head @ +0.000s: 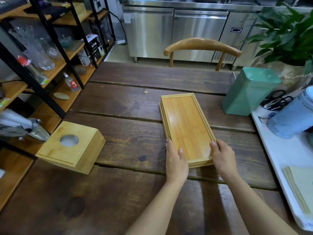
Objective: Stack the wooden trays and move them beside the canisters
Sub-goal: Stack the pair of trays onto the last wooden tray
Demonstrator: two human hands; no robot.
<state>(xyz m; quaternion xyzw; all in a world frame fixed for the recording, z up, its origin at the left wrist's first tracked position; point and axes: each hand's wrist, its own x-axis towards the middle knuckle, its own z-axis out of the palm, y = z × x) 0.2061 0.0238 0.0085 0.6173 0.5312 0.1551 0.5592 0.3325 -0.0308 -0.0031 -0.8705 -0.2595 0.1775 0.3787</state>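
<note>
**Trays stacked, move to the canisters pending**

Dark wooden planks are forming the surface [128,106], with shelving standing at the left and steel cabinets lining the far wall. Near the middle, the wooden trays [186,126] are lying nested in 1 stack, the lower rim peeking out along the left and near edges. The left hand [176,160] is pressing against the stack's near-left corner and the right hand [223,156] against its near-right corner, fingers held together and flat along the rims, squeezing the stack between them. Stacking is looking complete. What is remaining is the move: the green canister [249,92] is standing just beyond the stack to the far right, and the blue canister [294,114] is sitting further right on a white tray [277,160].
</note>
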